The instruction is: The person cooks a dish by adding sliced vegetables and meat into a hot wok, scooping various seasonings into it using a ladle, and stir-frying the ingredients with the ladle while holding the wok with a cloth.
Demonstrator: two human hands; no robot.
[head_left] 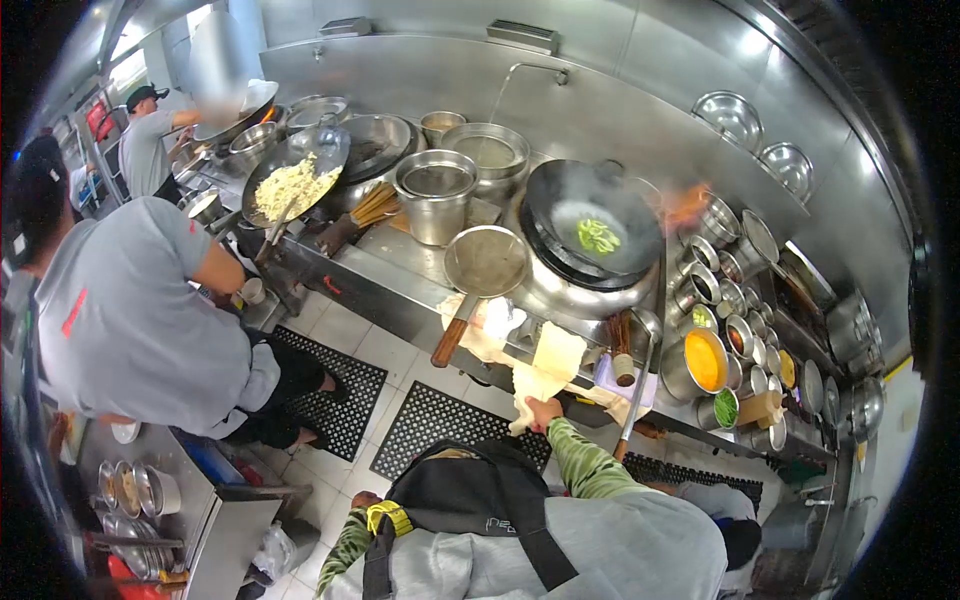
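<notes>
My right hand (543, 412) is closed on a cream-coloured cloth (552, 362) at the front edge of the stove. My left hand (366, 499) hangs low beside my body, away from the stove; its fingers are too hidden to read. Ahead, a dark wok (630, 225) sits on a burner, steaming, with green vegetable slices (598, 236) in it. To the wok's left a round strainer (486, 262) lies with its wooden handle pointing toward me. A long-handled ladle (637, 392) leans at the stove edge, right of my right hand, near a bamboo brush (622, 362).
Seasoning pots, one holding orange liquid (706, 362), crowd the right side. Steel pots (436, 205) stand left of the wok. Flame (686, 207) shows behind it. A co-worker (140, 310) stands left by a wok of pale food (292, 188); another person (150, 145) works farther back.
</notes>
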